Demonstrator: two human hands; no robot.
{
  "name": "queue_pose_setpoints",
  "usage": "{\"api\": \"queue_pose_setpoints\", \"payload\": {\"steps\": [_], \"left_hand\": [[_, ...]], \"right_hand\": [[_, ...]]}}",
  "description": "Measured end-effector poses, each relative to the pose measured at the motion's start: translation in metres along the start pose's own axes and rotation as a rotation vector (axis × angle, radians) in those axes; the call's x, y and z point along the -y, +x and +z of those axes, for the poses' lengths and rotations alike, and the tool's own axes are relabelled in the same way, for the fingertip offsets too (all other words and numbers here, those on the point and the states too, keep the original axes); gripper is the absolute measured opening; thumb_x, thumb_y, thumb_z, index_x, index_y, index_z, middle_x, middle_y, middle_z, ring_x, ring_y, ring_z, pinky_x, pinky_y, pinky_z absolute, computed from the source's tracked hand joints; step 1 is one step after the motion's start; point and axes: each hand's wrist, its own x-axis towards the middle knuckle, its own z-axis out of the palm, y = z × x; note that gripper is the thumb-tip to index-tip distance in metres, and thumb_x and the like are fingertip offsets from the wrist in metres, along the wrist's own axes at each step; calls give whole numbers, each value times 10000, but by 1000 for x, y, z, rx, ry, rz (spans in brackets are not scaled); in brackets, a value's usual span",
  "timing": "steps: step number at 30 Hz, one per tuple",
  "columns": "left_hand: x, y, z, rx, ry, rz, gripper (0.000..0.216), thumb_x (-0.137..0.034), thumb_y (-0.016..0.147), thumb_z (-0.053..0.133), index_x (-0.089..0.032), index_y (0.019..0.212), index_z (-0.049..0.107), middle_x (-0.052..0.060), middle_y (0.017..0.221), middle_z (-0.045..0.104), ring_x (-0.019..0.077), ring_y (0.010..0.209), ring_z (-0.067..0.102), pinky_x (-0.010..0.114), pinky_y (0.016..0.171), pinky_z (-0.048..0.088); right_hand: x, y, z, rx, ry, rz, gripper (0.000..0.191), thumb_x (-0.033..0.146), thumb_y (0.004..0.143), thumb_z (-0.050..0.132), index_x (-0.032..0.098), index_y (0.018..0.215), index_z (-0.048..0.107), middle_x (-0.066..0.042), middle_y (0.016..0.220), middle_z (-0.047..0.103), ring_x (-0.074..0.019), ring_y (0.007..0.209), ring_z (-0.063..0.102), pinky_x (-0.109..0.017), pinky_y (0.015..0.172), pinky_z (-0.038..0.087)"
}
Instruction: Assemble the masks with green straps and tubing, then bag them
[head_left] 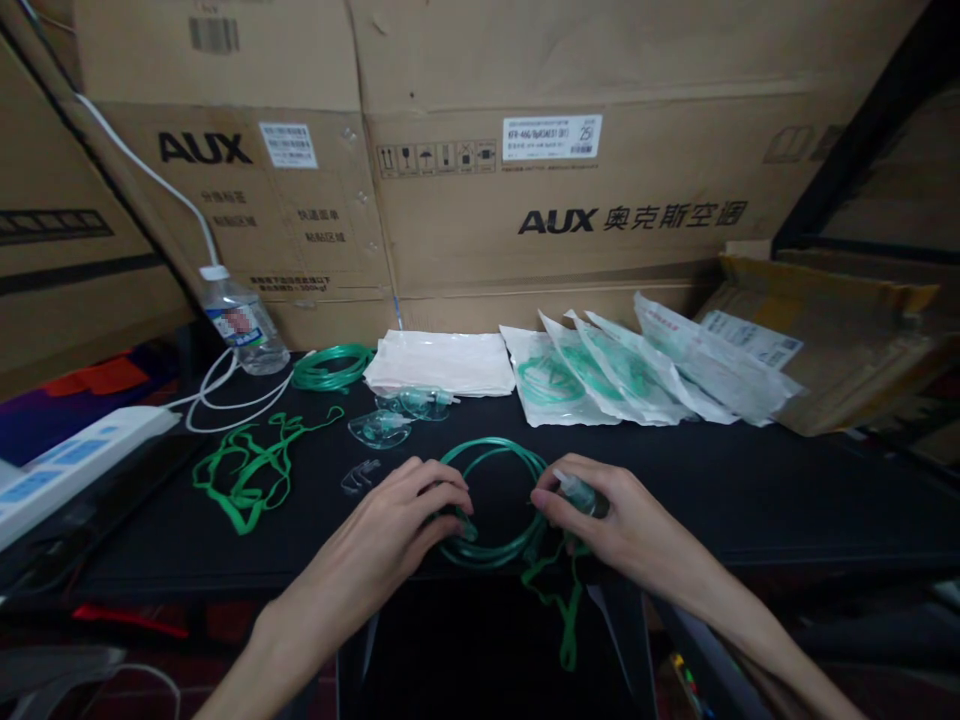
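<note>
A coil of green tubing [495, 455] lies on the black table [787, 490] right in front of me. My left hand [409, 515] rests on the coil's left side with its fingers curled and pinched on the tube end. My right hand [611, 515] is closed on a clear mask piece [576, 490] at the coil's right side, and a green elastic strap [562, 600] hangs from it over the table's front edge. Two clear masks [382, 428] lie just beyond the coil.
Loose green straps [247, 470] lie at left, another green tubing coil [330, 368] and a water bottle [240, 322] behind them. A stack of white bags [442, 362] and several sealed packets [622, 375] line the back. Cardboard boxes [525, 180] wall the rear. A white power strip [75, 460] sits far left.
</note>
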Motion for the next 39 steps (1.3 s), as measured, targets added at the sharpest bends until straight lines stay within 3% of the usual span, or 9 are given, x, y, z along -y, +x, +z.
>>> {"api": "queue_pose_setpoints", "payload": {"steps": [3, 7, 11, 13, 16, 21, 25, 30, 39], "left_hand": [[-4, -10, 6, -27, -37, -2, 161, -170, 994, 567, -262, 1077, 669, 3, 1192, 700, 168, 1085, 641, 380, 1097, 401], [-7, -15, 13, 3, -109, 28, 143, -200, 950, 658, -277, 1065, 696, -17, 1165, 724, 168, 1035, 639, 333, 997, 467], [-6, -14, 17, -57, -144, 74, 147, -198, 944, 665, -243, 1077, 710, -3, 1070, 753, 162, 968, 651, 282, 887, 511], [-6, -14, 18, -75, -123, 86, 148, -197, 951, 655, -230, 1084, 711, 6, 1048, 756, 163, 942, 656, 289, 870, 520], [-5, -14, 20, -100, -110, 103, 141, -205, 958, 647, -221, 1080, 715, 15, 1031, 759, 168, 919, 659, 302, 849, 533], [-5, -14, 19, -113, -138, 121, 171, -176, 930, 683, -218, 1090, 725, 17, 1039, 764, 167, 932, 661, 289, 859, 542], [-4, -15, 16, -97, -154, 122, 182, -181, 948, 657, -220, 1106, 736, 29, 1059, 765, 167, 947, 664, 271, 848, 552], [0, -17, 15, -105, -165, 133, 190, -179, 949, 652, -219, 1111, 744, 33, 1051, 769, 166, 933, 672, 266, 826, 562], [4, -19, 19, -134, -152, 137, 205, -116, 951, 636, -205, 1129, 689, 29, 1054, 739, 152, 947, 651, 258, 845, 541]], "right_hand": [[-4, 1, 5, -23, 54, 20, 313, 460, 935, 596, 192, 795, 674, -9, 734, 623, -159, 673, 574, -267, 611, 428], [-6, 3, 9, -53, 77, 26, 302, 445, 945, 595, 187, 810, 677, -15, 761, 636, -165, 697, 591, -278, 645, 450], [-3, -7, 4, -62, 110, -142, 158, 313, 943, 623, 194, 862, 690, -58, 1004, 691, -193, 923, 653, -292, 829, 485], [-1, -16, 0, 10, 87, -212, 86, 230, 920, 637, 197, 854, 683, -51, 964, 694, -182, 886, 659, -278, 803, 500], [-1, -29, -3, 125, -41, -273, 103, 135, 886, 624, 206, 909, 695, -41, 911, 704, -172, 807, 662, -273, 748, 521], [-10, -31, 0, 70, -344, -407, 241, 131, 929, 574, 246, 1087, 713, -70, 1087, 728, -225, 935, 674, -353, 825, 562], [-14, -23, 1, 66, -489, -489, 273, 113, 911, 604, 272, 1104, 714, -57, 1135, 733, -226, 952, 687, -364, 853, 581], [-13, -15, 2, 102, -734, -558, 270, 61, 866, 626, 220, 1074, 692, -74, 1167, 728, -248, 923, 691, -364, 746, 603], [-14, -9, 6, 127, -775, -583, 307, 68, 882, 646, 237, 1138, 649, -46, 1174, 711, -269, 951, 678, -401, 726, 605]]}}
